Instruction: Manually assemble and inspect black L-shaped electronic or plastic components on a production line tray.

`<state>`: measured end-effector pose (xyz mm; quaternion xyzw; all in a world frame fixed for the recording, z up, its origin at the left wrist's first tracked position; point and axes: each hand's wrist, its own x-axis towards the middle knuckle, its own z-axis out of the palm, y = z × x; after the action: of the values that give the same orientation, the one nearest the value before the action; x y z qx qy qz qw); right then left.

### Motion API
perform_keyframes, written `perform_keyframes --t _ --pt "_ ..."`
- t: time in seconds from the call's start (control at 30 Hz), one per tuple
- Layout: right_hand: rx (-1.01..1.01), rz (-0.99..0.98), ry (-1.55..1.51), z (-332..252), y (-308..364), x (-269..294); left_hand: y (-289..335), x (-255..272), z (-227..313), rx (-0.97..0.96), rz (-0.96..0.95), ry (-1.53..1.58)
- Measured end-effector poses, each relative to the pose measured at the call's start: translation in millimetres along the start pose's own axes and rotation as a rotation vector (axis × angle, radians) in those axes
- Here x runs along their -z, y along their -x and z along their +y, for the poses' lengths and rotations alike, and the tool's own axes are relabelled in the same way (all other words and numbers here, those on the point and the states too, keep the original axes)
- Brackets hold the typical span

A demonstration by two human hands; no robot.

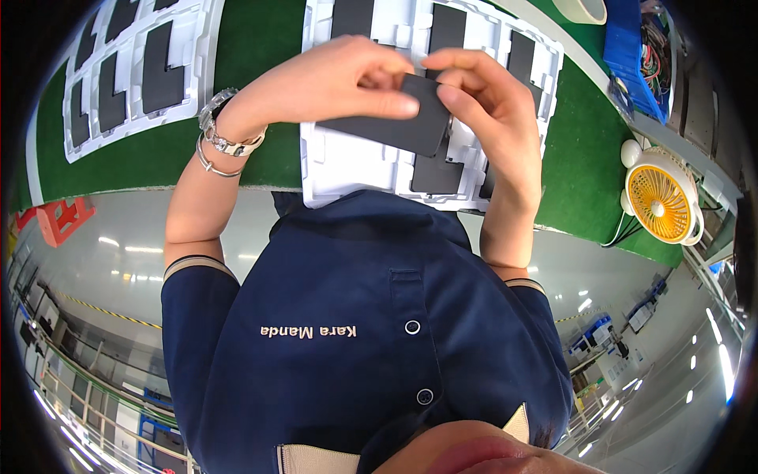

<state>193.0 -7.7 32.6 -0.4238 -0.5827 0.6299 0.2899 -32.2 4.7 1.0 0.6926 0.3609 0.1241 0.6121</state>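
A dark grey flat piece (387,134) with straight edges is held level in both my hands over a white moulded tray (343,170). My left hand (339,83), with a watch and a bracelet at its wrist, has its thumb on top and its fingers curled behind the piece. At the upper right corner, my right hand (501,107) grips the edge between thumb and fingers; its exact contact is partly hidden. Beneath lie several similar dark pieces, among them an L-shaped one (437,175) in the tray's near part.
To the left, another white tray (194,79) carries several dark L-shaped pieces on the green work surface (257,47). A white and yellow fan (662,204) stands at right. Beyond it is a blue bin (624,47) with wires. A red stool (65,221) is on the floor.
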Motion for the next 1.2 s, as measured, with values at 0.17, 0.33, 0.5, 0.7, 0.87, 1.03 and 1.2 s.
perform_keyframes --t 0.17,0.33,0.5,0.7,0.87,1.03,1.2 --pt "-0.178 0.096 -0.02 9 37 3 4 19 -1 -0.188 0.435 0.368" --pt "-0.243 0.049 -0.019 22 72 -23 -9 14 -20 -0.773 0.407 0.632" --pt "-0.052 -0.001 0.19 29 81 -55 -4 11 -8 -0.192 0.522 0.398" --pt "-0.088 -0.123 0.405 29 75 -59 -13 6 -25 -0.427 0.507 0.424" --pt "0.17 0.243 0.891 38 56 -23 -5 0 -38 -0.168 0.673 0.204" --pt "0.215 0.25 1.064 41 45 -7 -7 -2 -8 -0.254 0.466 0.372" --pt "-0.081 0.133 0.688 15 37 6 -8 -16 -11 -0.25 0.364 0.169"
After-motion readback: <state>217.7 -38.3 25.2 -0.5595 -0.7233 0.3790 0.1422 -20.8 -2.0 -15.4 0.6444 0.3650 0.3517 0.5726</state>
